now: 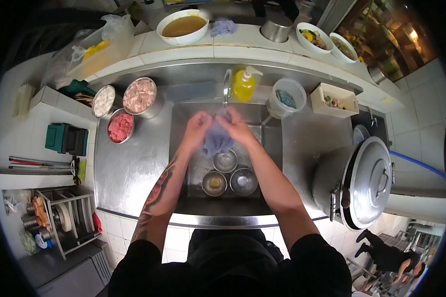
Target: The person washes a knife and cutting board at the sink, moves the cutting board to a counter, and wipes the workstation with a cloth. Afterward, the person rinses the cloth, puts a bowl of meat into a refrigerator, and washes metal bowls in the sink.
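Both of my hands are over the sink [193, 205], close to the faucet [227, 86]. Between them hangs a wet-looking blue-grey cloth [217, 141]. My left hand [199, 126] is closed, pinching the cloth's upper left side. On the other side, my right hand [235, 126] grips its upper right part. Blur hides some of the fingers. Under the cloth, three metal bowls stand in the sink: one bowl [225, 161] at the back, a second [214, 183] with something yellowish in it, and a third [244, 181] at the right.
Metal containers of minced meat [120, 126], pale meat [139, 95] and a white food [103, 101] stand left. Behind the sink is a yellow soap bottle [244, 86]. A plastic tub [286, 99], white bin [334, 100] and big lidded pot [371, 183] stand right. Another person [389, 255] is far right.
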Demonstrator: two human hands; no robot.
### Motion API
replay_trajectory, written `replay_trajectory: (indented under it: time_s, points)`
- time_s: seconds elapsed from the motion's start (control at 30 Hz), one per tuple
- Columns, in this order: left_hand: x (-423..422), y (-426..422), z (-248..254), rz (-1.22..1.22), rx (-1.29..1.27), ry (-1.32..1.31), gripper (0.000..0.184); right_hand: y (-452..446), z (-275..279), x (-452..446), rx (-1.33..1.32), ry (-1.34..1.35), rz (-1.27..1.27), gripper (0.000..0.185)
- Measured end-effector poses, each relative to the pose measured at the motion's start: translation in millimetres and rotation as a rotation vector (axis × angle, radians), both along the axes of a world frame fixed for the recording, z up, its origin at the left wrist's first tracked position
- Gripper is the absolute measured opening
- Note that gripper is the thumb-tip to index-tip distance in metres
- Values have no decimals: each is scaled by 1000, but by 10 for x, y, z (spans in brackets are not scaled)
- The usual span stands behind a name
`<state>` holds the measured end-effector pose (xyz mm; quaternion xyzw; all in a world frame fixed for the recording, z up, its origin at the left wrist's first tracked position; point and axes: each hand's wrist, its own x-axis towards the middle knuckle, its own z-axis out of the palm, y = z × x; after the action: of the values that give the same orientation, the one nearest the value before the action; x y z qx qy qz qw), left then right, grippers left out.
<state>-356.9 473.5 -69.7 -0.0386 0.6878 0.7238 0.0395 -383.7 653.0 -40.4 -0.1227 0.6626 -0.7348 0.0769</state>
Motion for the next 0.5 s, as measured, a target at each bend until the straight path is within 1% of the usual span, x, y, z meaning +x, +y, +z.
replay_trajectory:
  time_s: [0.03, 0.1, 0.13, 0.17, 0.23, 0.27, 0.3, 0.37, 0.4, 0.43, 0.5]
  points:
    - [12, 82, 127, -6, 2, -9, 18, 38, -24, -23, 2, -9, -6, 18]
    - [36, 200, 314, 53, 28, 250, 19, 158, -45, -40, 106, -33, 331, 15]
    - [81, 204, 351, 28, -125, 284, 19, 210, 15, -31, 135, -89, 208, 14]
    - [123, 136, 325, 32, -129, 275, 19, 249, 79, -35, 132, -98, 215, 14]
    - [173, -59, 204, -265, -488, 140, 15, 319, 173, -47, -42, -61, 146, 15]
    - [169, -125, 127, -283, -531, 143, 16, 282, 115, -36, 19, 4, 94, 17]
    - [144, -138, 32, -292, -529, 141, 16, 232, 65, 1, 20, -1, 87, 17]
    - [93, -145, -99, -149, -146, 96, 15, 75, -4, 70, 59, -75, -20, 16]
    - [82, -73, 14, -116, -28, 98, 12, -7, 88, 118, 36, -42, -23, 20]
    - [77, -11, 137, -116, -28, 90, 12, 5, 95, 113, 35, -50, -23, 20]
    - [99, 75, 292, -42, -24, 127, 10, 116, 56, 25, 90, -2, 160, 18]
